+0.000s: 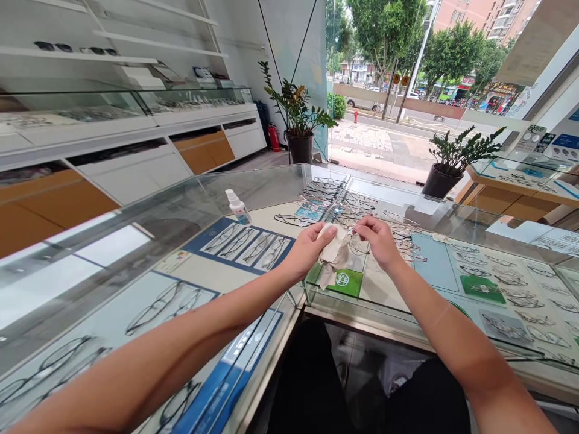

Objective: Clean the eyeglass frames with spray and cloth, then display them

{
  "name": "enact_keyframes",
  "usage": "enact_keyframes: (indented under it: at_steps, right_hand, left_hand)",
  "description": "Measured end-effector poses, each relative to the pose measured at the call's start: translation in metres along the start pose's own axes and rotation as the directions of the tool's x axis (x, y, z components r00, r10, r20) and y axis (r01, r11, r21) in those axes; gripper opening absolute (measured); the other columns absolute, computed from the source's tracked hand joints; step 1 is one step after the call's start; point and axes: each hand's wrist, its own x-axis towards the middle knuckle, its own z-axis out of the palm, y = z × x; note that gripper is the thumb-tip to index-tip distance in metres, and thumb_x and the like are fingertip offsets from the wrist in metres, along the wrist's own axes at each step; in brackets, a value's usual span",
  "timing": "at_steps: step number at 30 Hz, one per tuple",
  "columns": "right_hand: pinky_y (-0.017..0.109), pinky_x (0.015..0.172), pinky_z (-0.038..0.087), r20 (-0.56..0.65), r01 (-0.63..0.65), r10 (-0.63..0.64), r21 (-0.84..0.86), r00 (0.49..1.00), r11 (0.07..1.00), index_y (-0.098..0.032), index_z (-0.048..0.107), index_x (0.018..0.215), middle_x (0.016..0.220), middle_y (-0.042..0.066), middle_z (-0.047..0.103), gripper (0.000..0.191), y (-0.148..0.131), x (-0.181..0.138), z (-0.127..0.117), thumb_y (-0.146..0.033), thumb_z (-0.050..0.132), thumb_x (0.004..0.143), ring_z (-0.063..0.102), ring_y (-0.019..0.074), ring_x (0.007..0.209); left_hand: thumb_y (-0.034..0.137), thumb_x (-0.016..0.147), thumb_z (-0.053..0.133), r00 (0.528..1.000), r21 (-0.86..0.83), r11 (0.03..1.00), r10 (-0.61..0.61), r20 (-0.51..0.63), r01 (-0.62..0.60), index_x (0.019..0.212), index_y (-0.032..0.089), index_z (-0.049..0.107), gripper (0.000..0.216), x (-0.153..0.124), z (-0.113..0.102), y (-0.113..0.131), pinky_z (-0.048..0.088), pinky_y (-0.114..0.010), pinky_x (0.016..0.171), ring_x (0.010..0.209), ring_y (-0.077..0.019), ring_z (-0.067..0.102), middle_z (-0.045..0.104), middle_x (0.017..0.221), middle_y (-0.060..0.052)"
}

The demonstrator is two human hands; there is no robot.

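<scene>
Your left hand (307,247) fingers pinch the cloth (335,252), right hand (380,241) pinches the glasses (360,245); logo on green card (346,281) unreadable, spray bottle (238,208) well left.

Small white spray bottle (238,207) stands on glass display counter (149,232). Right of bottle: rows of eyeglass frames (326,190) under the glass. Nearer and right of bottle: green card (346,281). Beyond bottle: potted plant (298,123), red fire extinguisher (274,137). Far right of bottle: second potted plant (452,161). Up-left of bottle: wall shelves (90,57).
</scene>
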Motion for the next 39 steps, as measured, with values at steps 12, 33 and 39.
enact_keyframes:
  at_steps: [12, 33, 39]
  right_hand:
    - [0.031, 0.061, 0.035, 0.069, 0.084, -0.077, -0.109, 0.995, 0.99, -0.023, 0.061, 0.066, 0.062, -0.003, 0.053, 0.021, -0.001, -0.006, 0.005, -0.039, 0.069, 0.078, 0.042, 0.014, 0.062]
    - [0.032, 0.063, 0.035, 0.118, 0.136, -0.118, -0.155, 0.986, 0.979, -0.023, 0.058, 0.068, 0.064, -0.003, 0.053, 0.02, -0.004, -0.007, 0.004, -0.037, 0.064, 0.081, 0.043, 0.0142, 0.063]
    - [0.031, 0.065, 0.035, 0.133, 0.175, -0.147, -0.228, 0.98, 0.958, -0.023, 0.056, 0.068, 0.065, -0.003, 0.053, 0.02, -0.005, -0.008, 0.005, -0.035, 0.061, 0.083, 0.044, 0.0144, 0.064]
  left_hand:
    - [0.065, 0.069, 0.086, 1.0, 0.052, 0.998, 0.019, 0.012, -0.02, 0.083, 0.017, 0.058, 0.057, 0.0, -0.002, -0.006, 0.04, -0.022, 0.055, 0.057, -0.0103, 0.052, 0.061, 0.068, 0.004]
    - [0.057, 0.061, 0.093, 0.992, 0.05, 0.996, 0.082, -0.092, -0.078, 0.083, 0.016, 0.065, 0.053, -0.002, 0.004, 0.007, 0.043, -0.024, 0.057, 0.058, -0.0115, 0.055, 0.065, 0.066, 0.002]
    - [0.058, 0.057, 0.094, 0.985, 0.049, 0.994, 0.103, -0.138, -0.097, 0.082, 0.016, 0.065, 0.057, -0.001, 0.005, 0.011, 0.042, -0.023, 0.057, 0.059, -0.0106, 0.054, 0.064, 0.066, 0.003]
